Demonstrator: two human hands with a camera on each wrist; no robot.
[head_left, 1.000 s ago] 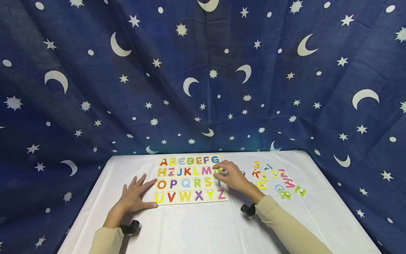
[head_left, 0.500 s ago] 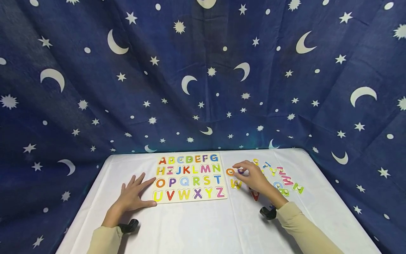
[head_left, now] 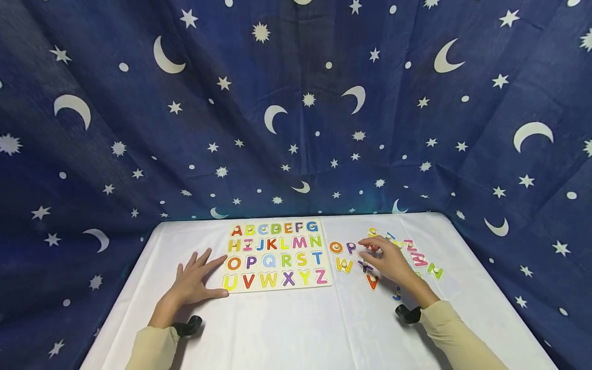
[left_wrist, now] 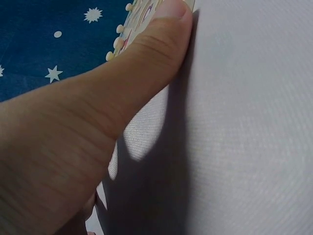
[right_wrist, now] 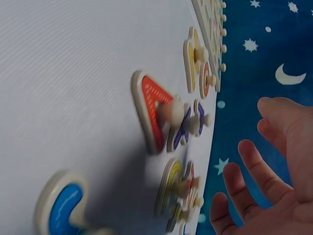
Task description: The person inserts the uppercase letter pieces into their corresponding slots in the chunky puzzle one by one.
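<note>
In the head view, my left hand (head_left: pixel 191 282) lies spread at the left edge of a wooden alphabet puzzle board (head_left: pixel 296 280). Its thumb touches the lower left corner, and the left wrist view shows the thumb (left_wrist: pixel 166 29) against that edge. Knobbed letters fill the top row plus the H and I spots. My right hand (head_left: pixel 392 262) hovers over loose letter pieces with bent, parted fingers and holds nothing. Nearest to it are a purple P (head_left: pixel 351 248), a purple X (head_left: pixel 365 265) and a red V-shaped piece (right_wrist: pixel 154 110). The hand hides some pieces.
An orange O (head_left: pixel 335 247) and a yellow W (head_left: pixel 344 265) lie just right of the board. Farther right are a pink M (head_left: pixel 418 259) and a green N (head_left: pixel 435 271). A blue J (head_left: pixel 396 294) lies nearer. Behind the white-covered table (head_left: pixel 277 334) hangs a starry curtain (head_left: pixel 250 123).
My right hand has moved from above the board's right end, past the O and P, to over the loose letters at the right. My left hand has stayed at the board's edge.
</note>
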